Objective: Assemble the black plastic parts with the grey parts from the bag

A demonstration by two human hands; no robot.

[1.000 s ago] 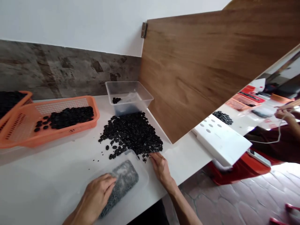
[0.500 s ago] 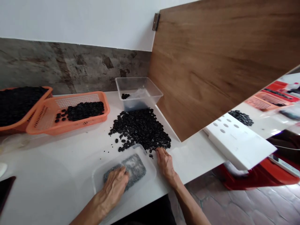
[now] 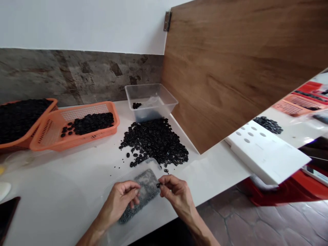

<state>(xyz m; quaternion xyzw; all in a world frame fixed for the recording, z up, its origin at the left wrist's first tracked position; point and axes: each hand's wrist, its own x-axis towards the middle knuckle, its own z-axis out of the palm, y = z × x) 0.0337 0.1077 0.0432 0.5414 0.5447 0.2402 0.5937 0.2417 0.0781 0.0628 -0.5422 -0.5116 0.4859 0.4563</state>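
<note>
My right hand [image 3: 176, 193] pinches a small black oval piece [image 3: 158, 185] between thumb and fingertips, above the right edge of the clear plastic tub. My left hand [image 3: 124, 198] is over the tub with thumb and forefinger pressed together; whatever they hold is too small to make out. Beneath both hands, the clear tub [image 3: 151, 164] holds a mass of small grey metal parts [image 3: 146, 179], partly hidden by my left hand. Just beyond lies a heap of black oval pieces [image 3: 156, 140], some showing two holes, with a few strays near the tub.
Orange baskets [image 3: 74, 138] with black pieces [image 3: 94, 123] stand at the left. A clear bin [image 3: 151, 99] sits behind the heap. A slanting wooden panel [image 3: 225, 68] closes off the right. A white box with holes [image 3: 269, 150] and a dark flat object [image 3: 7, 215] lie on the white table [image 3: 64, 184].
My right hand has come from the heap's edge to above the tub with a black piece. My left hand has lifted out of the metal parts, fingertips pinched.
</note>
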